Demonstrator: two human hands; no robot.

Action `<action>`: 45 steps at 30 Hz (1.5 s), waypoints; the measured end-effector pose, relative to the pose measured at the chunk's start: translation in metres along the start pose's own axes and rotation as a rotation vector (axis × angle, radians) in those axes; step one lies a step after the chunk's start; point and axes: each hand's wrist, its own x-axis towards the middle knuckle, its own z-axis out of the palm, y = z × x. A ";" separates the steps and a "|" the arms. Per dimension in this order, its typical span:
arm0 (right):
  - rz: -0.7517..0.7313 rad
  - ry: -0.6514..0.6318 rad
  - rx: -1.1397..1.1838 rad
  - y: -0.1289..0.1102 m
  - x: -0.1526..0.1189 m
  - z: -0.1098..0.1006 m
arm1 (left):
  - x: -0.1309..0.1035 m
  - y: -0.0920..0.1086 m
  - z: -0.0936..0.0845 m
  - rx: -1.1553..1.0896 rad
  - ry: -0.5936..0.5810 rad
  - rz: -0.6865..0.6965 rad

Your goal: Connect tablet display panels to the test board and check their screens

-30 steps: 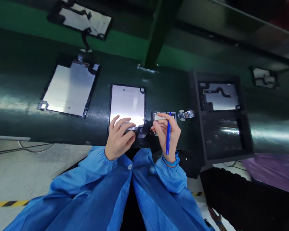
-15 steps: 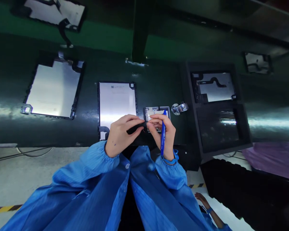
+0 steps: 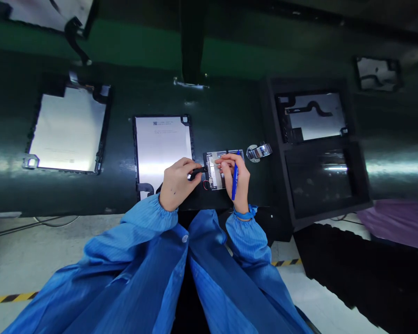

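Note:
Between its thumb and fingertips my left hand (image 3: 181, 182) pinches a black flex cable (image 3: 198, 171), which runs from the display panel side to a small circuit board (image 3: 212, 178). That board lies flat on the dark bench, with a short red wire at its lower left corner. A blue pen (image 3: 234, 183) is tucked in my right hand (image 3: 241, 178), whose fingertips are bent over the board. Whether those fingertips touch the board, I cannot tell. Left of the board rests a silver-backed display panel (image 3: 163, 148), its lower right part hidden behind my left hand.
A shiny metal ring-shaped piece (image 3: 259, 151) sits right of the board. Beyond it, a black two-compartment tray (image 3: 282, 146) has a display panel (image 3: 320, 123) in its far compartment. Another silver-backed panel (image 3: 69, 130) lies at left. A dark post (image 3: 191, 46) rises at the back.
My right hand has moved away from my left fingertips and now sits over the board. My left hand keeps hold of the flex cable. The view has shifted slightly.

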 end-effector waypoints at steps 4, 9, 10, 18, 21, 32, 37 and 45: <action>0.001 -0.002 -0.008 -0.002 0.000 0.000 | -0.001 0.000 0.001 -0.016 0.005 -0.001; 0.003 -0.006 -0.013 -0.002 0.000 0.000 | -0.002 -0.002 0.002 -0.026 -0.003 -0.007; 0.004 -0.007 -0.015 -0.002 0.000 0.000 | -0.002 -0.003 0.002 -0.026 -0.008 -0.004; -0.057 -0.045 -0.091 -0.001 0.004 -0.001 | 0.001 -0.001 0.003 0.004 -0.003 0.023; -0.051 -0.093 -0.105 0.000 0.005 -0.002 | 0.002 -0.001 0.005 0.035 0.002 0.044; -0.072 -0.045 -0.230 -0.010 0.009 0.004 | -0.001 0.002 -0.011 0.007 -0.028 0.045; -0.264 -0.238 -0.296 -0.019 0.001 -0.004 | -0.039 -0.027 -0.078 0.177 0.076 -0.078; -0.359 -0.603 -0.406 -0.011 0.002 0.011 | -0.063 -0.050 -0.082 -0.328 0.176 -0.393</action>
